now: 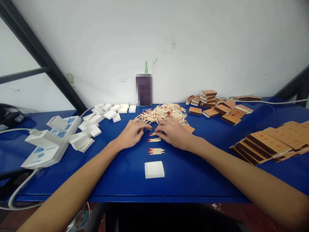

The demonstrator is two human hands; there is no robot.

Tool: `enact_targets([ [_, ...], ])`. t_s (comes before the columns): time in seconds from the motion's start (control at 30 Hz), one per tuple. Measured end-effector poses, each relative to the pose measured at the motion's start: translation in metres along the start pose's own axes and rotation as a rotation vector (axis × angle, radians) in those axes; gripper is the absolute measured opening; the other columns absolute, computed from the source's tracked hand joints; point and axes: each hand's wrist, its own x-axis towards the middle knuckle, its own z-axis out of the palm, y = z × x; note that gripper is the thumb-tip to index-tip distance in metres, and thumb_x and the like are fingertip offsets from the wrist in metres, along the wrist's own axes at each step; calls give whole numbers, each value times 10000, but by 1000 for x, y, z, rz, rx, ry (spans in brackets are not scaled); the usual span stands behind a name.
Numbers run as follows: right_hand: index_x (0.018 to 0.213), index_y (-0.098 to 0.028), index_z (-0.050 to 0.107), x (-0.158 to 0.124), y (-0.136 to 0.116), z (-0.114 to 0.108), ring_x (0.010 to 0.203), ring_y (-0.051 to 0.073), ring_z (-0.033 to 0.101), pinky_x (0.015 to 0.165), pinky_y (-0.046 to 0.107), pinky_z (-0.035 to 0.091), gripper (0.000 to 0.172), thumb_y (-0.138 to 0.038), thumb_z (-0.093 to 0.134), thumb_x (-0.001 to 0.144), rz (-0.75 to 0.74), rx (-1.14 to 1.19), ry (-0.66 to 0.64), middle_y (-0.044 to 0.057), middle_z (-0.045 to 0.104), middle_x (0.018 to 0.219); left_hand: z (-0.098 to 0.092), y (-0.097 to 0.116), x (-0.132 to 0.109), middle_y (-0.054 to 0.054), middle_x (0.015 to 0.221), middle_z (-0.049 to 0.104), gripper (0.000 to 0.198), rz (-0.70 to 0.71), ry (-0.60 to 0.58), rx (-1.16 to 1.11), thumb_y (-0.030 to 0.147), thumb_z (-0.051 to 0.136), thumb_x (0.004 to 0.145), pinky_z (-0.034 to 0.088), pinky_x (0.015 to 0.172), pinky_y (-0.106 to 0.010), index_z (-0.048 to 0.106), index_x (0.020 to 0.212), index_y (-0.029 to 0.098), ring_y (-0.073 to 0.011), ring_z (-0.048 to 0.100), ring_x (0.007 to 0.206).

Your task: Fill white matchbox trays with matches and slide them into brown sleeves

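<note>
Left hand (131,132) low over the blue table (193,183), at the near edge of the match heap (166,112); thumb and index stretched forward, almost meeting — cannot tell whether pinching a matchstick or bare. Right hand (175,133) just beside, fingers curled, tips at the wooden ends of a small match cluster (152,134); touching, by the look of it; cannot tell whether gripping or merely nudging. Nearer the body, two laid-out bunches; middle bunch (154,140) close below the right fingertips, front bunch (156,151) a clear gap farther on; red heads to the left in both. White tray (154,169) flat beyond that, nearest the table edge; other white trays (109,114) strewn at left; loose matchbox sleeves (210,112) at right rear, stacked sleeves (272,140) at far right.

For tidy work, probably best: take few sticks at once; pinch lightly by the wooden ends; turn all heads leftward; tap ends level; keep gaps between bunches — careful of sweeping the middle bunch askew.
</note>
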Motion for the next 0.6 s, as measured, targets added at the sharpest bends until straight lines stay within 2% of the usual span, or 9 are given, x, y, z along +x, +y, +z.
enact_targets([
  [0.13,939,-199,719,0,-2,-1,890,209,586,786,340,372,196,-271,539,967,-8,6,3,54,694,923,-1,0,-1,-39,1172,674,393,-23,8,98,126,420,898,394,973,-432,634,1212,226,-229,522,1124],
  [0.3,914,-199,717,0,-1,1,879,205,604,796,342,385,187,-255,545,962,-21,20,29,53,704,902,-4,3,0,-47,1360,597,358,-28,-87,217,170,416,920,355,999,-502,659,1179,216,-288,445,1267],
  [0.43,912,-189,721,0,-2,1,890,208,607,801,344,390,192,-261,550,960,-8,23,20,54,701,916,-5,5,1,-47,1346,612,378,13,-133,237,146,386,930,333,1006,-503,646,1196,216,-287,428,1309],
  [0.6,912,-199,728,0,-3,1,860,194,597,771,334,386,188,-250,552,955,-6,23,38,46,700,906,-6,7,1,-44,1264,654,371,61,-135,217,131,382,922,327,1009,-474,655,1160,211,-271,461,1270],
])
